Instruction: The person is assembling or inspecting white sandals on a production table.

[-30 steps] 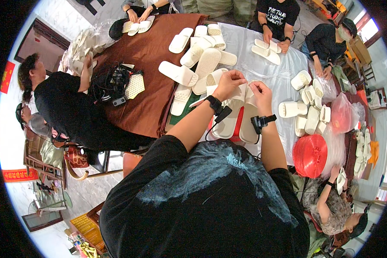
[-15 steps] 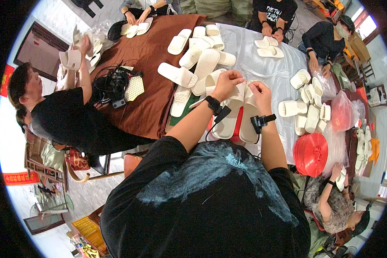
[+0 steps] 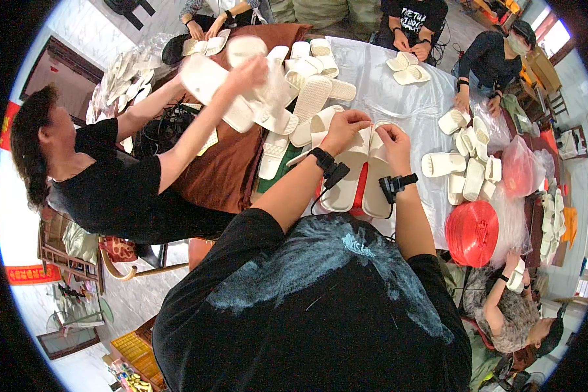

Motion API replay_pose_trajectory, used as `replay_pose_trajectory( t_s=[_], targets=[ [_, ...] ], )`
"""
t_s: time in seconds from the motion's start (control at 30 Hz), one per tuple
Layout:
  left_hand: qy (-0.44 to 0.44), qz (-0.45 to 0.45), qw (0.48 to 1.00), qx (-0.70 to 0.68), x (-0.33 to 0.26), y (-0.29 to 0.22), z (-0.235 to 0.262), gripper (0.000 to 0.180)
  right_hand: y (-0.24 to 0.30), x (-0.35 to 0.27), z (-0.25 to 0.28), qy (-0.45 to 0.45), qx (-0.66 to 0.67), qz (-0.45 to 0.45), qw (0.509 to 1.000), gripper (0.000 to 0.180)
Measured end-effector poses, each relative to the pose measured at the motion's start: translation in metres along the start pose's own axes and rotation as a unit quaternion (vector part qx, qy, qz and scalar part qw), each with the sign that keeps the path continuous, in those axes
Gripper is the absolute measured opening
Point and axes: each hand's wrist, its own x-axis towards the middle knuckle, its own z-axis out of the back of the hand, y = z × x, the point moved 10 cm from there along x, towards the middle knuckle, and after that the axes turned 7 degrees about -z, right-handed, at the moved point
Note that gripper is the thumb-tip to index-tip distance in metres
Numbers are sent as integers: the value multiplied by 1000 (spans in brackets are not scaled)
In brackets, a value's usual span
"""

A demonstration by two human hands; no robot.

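Head view, hands: the left hand (image 3: 343,128) and the right hand (image 3: 393,140) are both at the far end of a pair of cream slippers (image 3: 359,176); the fingers of each hand are curled and seem to pinch the far edge of the slippers; the exact grip is hidden by the knuckles.

Head view, slippers: the pair lies side by side, touching, on the table (image 3: 398,98) with a light plastic cover; something red shows in the gap between them; what it is I cannot tell.

Head view, key relation: the long axis of the pair runs from the person's body away toward the middle of the table; the near ends lie between the two forearms and the far ends are under the hands; both hands are equally close, the left one on the left slipper, the right one on the right slipper.

Head view, around: a heap of loose slippers (image 3: 310,91) lies just beyond the left hand; a cluster of slippers (image 3: 467,166) lies to the right, apart; a red spool (image 3: 472,233) stands near the right elbow.

Head view, in the way: a co-worker's arm (image 3: 196,130) reaches over the brown cloth (image 3: 225,173) on the left, holding slippers above the heap; it is near but not touching the person's hands.
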Motion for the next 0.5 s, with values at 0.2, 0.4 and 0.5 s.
replay_pose_trajectory(
  t_s=[0.2,0.4,0.5],
  targets=[
    [-4,0,1000,-31,2,8,1,8,-4,2,2,-10,19,7,1000,10],
    [14,2,1000,-22,-1,0,-2,7,1,-1,-2,3,-15,12,1000,9],
    [16,-2,1000,-12,0,0,-1,8,2,0,-3,6,-31,15,999,9]
  ],
)
